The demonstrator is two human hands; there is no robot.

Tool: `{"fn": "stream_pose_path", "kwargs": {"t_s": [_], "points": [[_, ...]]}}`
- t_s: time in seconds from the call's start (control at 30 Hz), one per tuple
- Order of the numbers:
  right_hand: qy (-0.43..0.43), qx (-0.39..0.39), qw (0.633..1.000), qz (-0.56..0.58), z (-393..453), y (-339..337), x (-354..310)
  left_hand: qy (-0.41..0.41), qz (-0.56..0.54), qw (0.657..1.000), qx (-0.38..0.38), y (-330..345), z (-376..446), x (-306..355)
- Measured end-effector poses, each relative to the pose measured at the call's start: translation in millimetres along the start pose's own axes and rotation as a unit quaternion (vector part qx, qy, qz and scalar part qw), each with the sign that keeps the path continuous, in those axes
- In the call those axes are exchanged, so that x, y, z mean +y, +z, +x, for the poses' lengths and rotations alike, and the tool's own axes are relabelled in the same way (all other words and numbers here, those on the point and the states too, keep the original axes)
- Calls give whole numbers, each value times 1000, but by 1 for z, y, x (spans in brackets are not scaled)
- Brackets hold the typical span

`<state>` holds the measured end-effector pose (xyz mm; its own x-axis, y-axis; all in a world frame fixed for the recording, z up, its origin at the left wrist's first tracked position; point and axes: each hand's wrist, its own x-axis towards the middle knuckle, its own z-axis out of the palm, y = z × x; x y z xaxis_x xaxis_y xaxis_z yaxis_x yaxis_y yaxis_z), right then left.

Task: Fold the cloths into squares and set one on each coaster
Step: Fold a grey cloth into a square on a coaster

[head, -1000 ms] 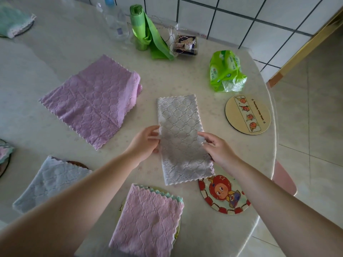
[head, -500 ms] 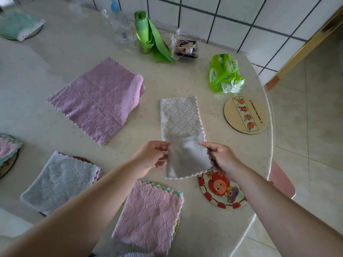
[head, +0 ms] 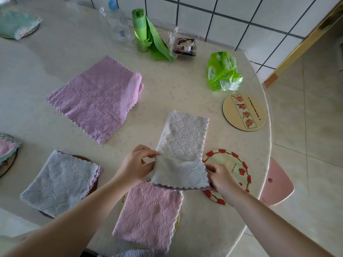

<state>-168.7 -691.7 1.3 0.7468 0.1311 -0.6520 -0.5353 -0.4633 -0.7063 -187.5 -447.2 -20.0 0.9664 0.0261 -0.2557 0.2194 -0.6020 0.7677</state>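
A narrow grey cloth [head: 182, 138], folded lengthwise, lies in the middle of the round table. My left hand [head: 135, 166] pinches its near left corner and my right hand [head: 220, 177] pinches its near right corner; the near end is lifted and hangs toward me. Under my right hand lies a red-rimmed cartoon coaster [head: 233, 164], partly covered. A beige coaster [head: 244, 112] lies bare at the right. A pink folded cloth [head: 150, 214] and a grey-blue folded cloth [head: 59, 182] each sit on a coaster near me. A larger purple cloth [head: 96, 98] lies spread out.
At the back stand a clear bottle [head: 118, 25], a green bag roll [head: 146, 32], a small box [head: 184, 47] and a green tissue pack [head: 222, 71]. More cloths on coasters sit at far left [head: 7, 151] and back left [head: 18, 25]. A pink stool [head: 276, 182] stands beyond the table's right edge [head: 267, 145].
Both hands slid to the cloth's near corners, pinched them and lifted the near end, pulling the cloth toward me. It now overlaps the red-rimmed coaster and the pink cloth.
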Motion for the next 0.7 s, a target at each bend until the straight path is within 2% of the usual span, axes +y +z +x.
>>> {"fn": "stream_pose_path", "kwargs": {"t_s": [0.17,0.37,0.53,0.6,0.7], "points": [[27,29,999,-24,22,-13,-12,85,-13,996,14,-4,33,15],[18,67,997,42,57,-22,-36,-17,-173,983,59,7,80,28],[24,97,995,-28,77,-21,-31,-100,-218,971,20,16,101,16],[-3,109,992,-65,80,-20,-27,-96,-209,973,3,17,102,14],[-62,134,985,-85,80,-18,-25,-26,-175,984,-33,18,99,13]]}}
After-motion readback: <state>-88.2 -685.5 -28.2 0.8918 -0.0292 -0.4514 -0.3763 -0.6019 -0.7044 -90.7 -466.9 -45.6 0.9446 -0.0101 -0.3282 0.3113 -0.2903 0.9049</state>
